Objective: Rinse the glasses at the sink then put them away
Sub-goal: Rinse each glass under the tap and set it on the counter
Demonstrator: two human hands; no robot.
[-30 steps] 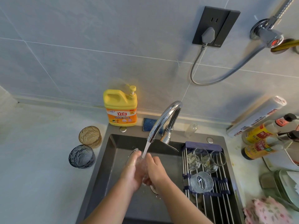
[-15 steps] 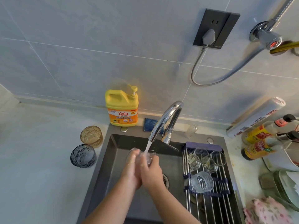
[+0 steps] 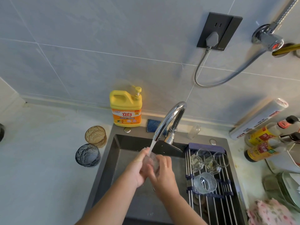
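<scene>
Clear glass (image 3: 153, 160) just under faucet (image 3: 168, 120) spout, in stream; left hand (image 3: 138, 169) & right hand (image 3: 164, 174) fingers (image 3: 162, 161) both wrapped round it. Risk: wet glass slips, cracks vs sink (image 3: 123, 153) below faucet.

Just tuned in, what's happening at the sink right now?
A person's left hand and right hand grip a clear glass under water running from the faucet, over the sink. Several other glasses sit on the rack across the sink's right side. An amber glass and a blue glass stand on the counter to its left.
</scene>
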